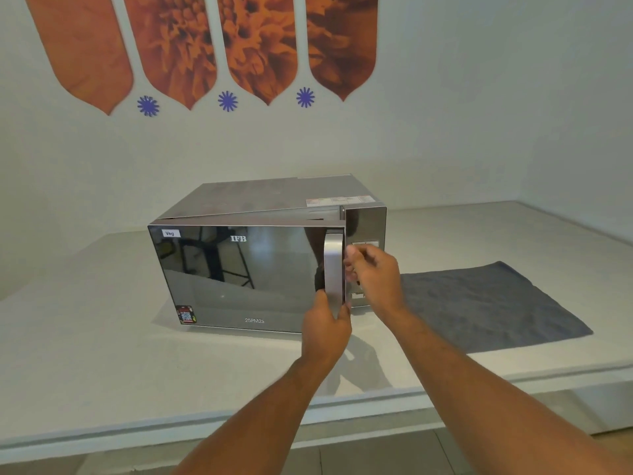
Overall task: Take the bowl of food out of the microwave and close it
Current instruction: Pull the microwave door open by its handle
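Note:
A silver microwave (274, 197) with a dark mirrored door (239, 275) stands on the pale counter (102, 337). The door is slightly ajar, its right edge swung a little out from the body. My left hand (325, 327) grips the lower part of the vertical silver door handle (332, 265). My right hand (371, 269) hovers just right of the handle, in front of the control panel (366, 224), fingers loosely curled with nothing in them. The bowl of food is hidden behind the door.
A grey cloth (496, 303) lies flat on the counter to the right of the microwave. The counter's front edge (308, 406) runs across below my arms. The wall behind carries orange leaf-shaped decals (205, 46).

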Available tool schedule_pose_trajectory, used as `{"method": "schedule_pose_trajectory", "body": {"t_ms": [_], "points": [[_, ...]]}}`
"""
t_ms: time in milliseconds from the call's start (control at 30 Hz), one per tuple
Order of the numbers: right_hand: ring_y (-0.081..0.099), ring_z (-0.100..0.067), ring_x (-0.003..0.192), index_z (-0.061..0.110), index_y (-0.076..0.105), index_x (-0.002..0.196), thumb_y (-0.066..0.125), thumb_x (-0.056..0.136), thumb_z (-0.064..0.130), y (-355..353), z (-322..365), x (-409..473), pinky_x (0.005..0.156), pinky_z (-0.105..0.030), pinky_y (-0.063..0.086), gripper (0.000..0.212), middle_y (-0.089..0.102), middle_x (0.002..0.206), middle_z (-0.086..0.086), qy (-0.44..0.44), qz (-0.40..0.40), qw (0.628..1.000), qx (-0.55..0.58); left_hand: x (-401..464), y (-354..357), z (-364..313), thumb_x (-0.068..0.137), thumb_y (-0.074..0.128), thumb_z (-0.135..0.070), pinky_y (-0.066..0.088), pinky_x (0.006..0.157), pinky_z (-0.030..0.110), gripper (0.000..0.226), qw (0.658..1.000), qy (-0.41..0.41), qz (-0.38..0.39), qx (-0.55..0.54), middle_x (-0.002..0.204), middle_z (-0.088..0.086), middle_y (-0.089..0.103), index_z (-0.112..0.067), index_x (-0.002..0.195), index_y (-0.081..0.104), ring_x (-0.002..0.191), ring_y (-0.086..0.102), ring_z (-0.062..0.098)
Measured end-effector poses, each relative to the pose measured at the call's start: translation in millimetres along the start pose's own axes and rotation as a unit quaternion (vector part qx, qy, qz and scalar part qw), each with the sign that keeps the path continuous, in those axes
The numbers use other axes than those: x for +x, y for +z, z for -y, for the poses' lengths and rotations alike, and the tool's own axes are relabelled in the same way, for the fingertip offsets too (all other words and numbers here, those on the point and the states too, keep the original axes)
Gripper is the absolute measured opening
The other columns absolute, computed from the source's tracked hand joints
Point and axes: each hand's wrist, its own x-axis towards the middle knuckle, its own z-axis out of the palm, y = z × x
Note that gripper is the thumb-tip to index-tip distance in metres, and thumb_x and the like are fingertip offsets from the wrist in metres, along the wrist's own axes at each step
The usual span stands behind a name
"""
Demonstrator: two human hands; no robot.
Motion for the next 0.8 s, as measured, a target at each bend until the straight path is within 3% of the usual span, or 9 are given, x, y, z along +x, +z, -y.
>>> {"method": "schedule_pose_trajectory", "body": {"t_ms": [67,133,233,300,400,500,633,733,800], "points": [[0.071,-0.010,0.082,0.036,0.067,0.096,0.062,0.098,0.026,-3.0,6.9,-1.4,0.062,-0.015,0.057,0.012,0.072,0.090,0.013,-0.006,-0.024,1.000,0.013,-13.5,-1.0,4.2,0.095,0.060,-0.031,0.060,0.083,0.040,0.030,1.000,0.008,-0.027,0.011,0.111,0.004,0.068,-0.017,0.119,0.051,0.097,0.069,0.026],[0.068,-0.013,0.096,0.030,0.067,0.112,0.063,0.097,0.022,-4.8,12.0,-3.2,0.071,-0.021,0.060,0.017,0.071,0.105,0.007,-0.009,-0.007,1.000,0.016,-25.7,-0.8,8.3,0.094,0.061,-0.025,0.059,0.087,0.036,0.037,0.999,0.016,-0.049,0.019,0.121,0.004,0.065,-0.018,0.127,0.045,0.109,0.066,0.025],[0.065,-0.018,0.109,0.018,0.067,0.125,0.062,0.098,0.021,-4.2,16.9,-9.4,0.084,-0.035,0.062,0.027,0.070,0.119,-0.002,0.007,0.041,0.999,0.018,-43.5,-1.4,5.5,0.089,0.064,-0.007,0.038,0.115,0.038,0.082,0.995,0.050,-0.082,-0.001,0.157,0.002,0.034,-0.026,0.151,0.015,0.142,0.037,0.015],[0.068,-0.019,0.107,0.018,0.069,0.122,0.061,0.099,0.019,-3.6,19.5,-16.4,0.081,-0.034,0.063,0.025,0.072,0.116,-0.002,0.017,0.058,0.997,0.051,-52.1,-3.9,-0.8,0.082,0.068,0.001,0.029,0.120,0.047,0.097,0.978,0.134,-0.141,0.073,0.162,0.009,0.017,-0.021,0.154,0.007,0.150,0.023,0.025],[0.073,-0.010,0.095,0.022,0.073,0.114,0.064,0.097,0.017,-4.3,22.0,-26.4,0.070,-0.021,0.060,0.020,0.077,0.097,0.012,0.019,0.074,0.992,0.096,-63.7,-1.8,-5.2,0.077,0.059,0.002,0.022,0.120,0.058,0.089,0.916,0.312,-0.175,0.180,0.158,0.022,0.018,-0.009,0.154,0.017,0.152,0.016,0.036],[0.074,-0.013,0.088,0.024,0.077,0.104,0.066,0.095,0.022,-5.7,23.5,-31.9,0.070,-0.024,0.059,0.014,0.078,0.090,0.012,0.019,0.088,0.991,0.095,-76.6,-1.1,-7.1,0.086,0.052,-0.006,0.030,0.117,0.048,0.066,0.896,0.379,-0.135,0.187,0.150,0.017,0.036,-0.011,0.149,0.033,0.143,0.033,0.030],[0.075,-0.021,0.082,0.017,0.080,0.099,0.068,0.094,0.025,-7.9,26.6,-38.2,0.066,-0.026,0.059,0.015,0.079,0.086,0.002,0.014,0.130,0.988,0.087,-86.2,-6.0,-10.5,0.087,0.064,-0.006,0.031,0.116,0.029,0.055,0.929,0.332,-0.106,0.129,0.140,0.016,0.056,-0.013,0.137,0.044,0.129,0.053,0.025],[0.075,-0.027,0.083,0.012,0.080,0.100,0.068,0.094,0.022,-6.0,33.7,-40.9,0.069,-0.031,0.060,0.017,0.079,0.089,-0.006,0.010,0.171,0.981,0.093,-89.4,-11.8,-18.9,0.091,0.061,-0.011,0.036,0.116,0.031,0.056,0.967,0.229,-0.078,0.074,0.147,0.007,0.050,-0.018,0.142,0.038,0.135,0.049,0.020],[0.075,-0.028,0.087,0.010,0.079,0.103,0.066,0.095,0.020,-1.9,39.8,-41.6,0.073,-0.036,0.061,0.018,0.079,0.093,-0.010,0.013,0.197,0.976,0.097,-93.0,-13.3,-22.4,0.090,0.060,-0.013,0.031,0.118,0.022,0.064,0.979,0.181,-0.082,0.051,0.151,0.000,0.043,-0.022,0.146,0.031,0.138,0.041,0.010]]}}
